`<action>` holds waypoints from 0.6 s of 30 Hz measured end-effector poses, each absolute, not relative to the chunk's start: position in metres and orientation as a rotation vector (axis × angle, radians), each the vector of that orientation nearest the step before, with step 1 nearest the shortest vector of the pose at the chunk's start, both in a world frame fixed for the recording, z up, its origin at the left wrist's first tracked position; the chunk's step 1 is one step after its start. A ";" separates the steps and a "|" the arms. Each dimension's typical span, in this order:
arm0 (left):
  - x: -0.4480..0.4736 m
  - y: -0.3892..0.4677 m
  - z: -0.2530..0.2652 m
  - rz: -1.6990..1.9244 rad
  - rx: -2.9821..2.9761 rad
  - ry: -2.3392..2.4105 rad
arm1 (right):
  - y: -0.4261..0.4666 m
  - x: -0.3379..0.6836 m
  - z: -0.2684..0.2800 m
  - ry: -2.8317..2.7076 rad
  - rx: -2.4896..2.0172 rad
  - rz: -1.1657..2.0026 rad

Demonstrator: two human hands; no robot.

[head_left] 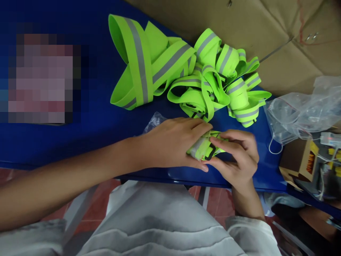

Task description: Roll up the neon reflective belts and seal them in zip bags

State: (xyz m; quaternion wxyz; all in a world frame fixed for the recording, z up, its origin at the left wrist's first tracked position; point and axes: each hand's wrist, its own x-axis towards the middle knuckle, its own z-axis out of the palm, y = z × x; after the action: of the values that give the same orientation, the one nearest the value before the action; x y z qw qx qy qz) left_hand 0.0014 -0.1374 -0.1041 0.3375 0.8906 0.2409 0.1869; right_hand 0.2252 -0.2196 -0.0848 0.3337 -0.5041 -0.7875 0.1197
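Between my two hands is a folded reflective strap, neon green with a grey stripe and a black buckle. My left hand is closed over its left side, with the palm down and the thumb below. With fingers and thumb, my right hand pinches the strap's right end near the buckle. Part of a clear plastic bag shows behind my left hand; whether it reaches the strap is hidden. More reflective straps lie looped and rolled in a pile just beyond my hands.
The blue table has its front edge close to my body. Clear plastic bags lie at the right, above an open cardboard box. Brown wrapping stands along the far side. A blurred-out patch covers something at the left.
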 end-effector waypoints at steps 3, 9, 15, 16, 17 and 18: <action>0.002 -0.133 -0.103 0.425 2.243 0.590 | -0.218 0.230 -0.081 -2.095 -1.293 0.388; 0.003 -0.130 -0.085 0.272 1.957 0.490 | -0.217 0.230 -0.083 -2.056 -1.201 0.599; 0.000 -0.126 -0.080 0.174 1.689 0.620 | -0.214 0.219 -0.094 -1.653 -1.459 1.003; -0.001 -0.124 -0.081 0.199 1.722 0.664 | -0.213 0.218 -0.095 -1.532 -1.528 1.100; -0.003 -0.122 -0.082 0.212 1.774 0.692 | -0.211 0.218 -0.097 -1.416 -1.571 1.187; -0.004 -0.120 -0.083 0.212 1.827 0.703 | -0.209 0.219 -0.098 -1.322 -1.584 1.264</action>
State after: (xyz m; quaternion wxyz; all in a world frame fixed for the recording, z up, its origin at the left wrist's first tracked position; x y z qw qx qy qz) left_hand -0.0042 -0.1202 -0.0829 0.5532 0.7730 0.2973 0.0897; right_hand 0.2186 -0.2093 -0.0976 0.3531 -0.6126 -0.5110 0.4888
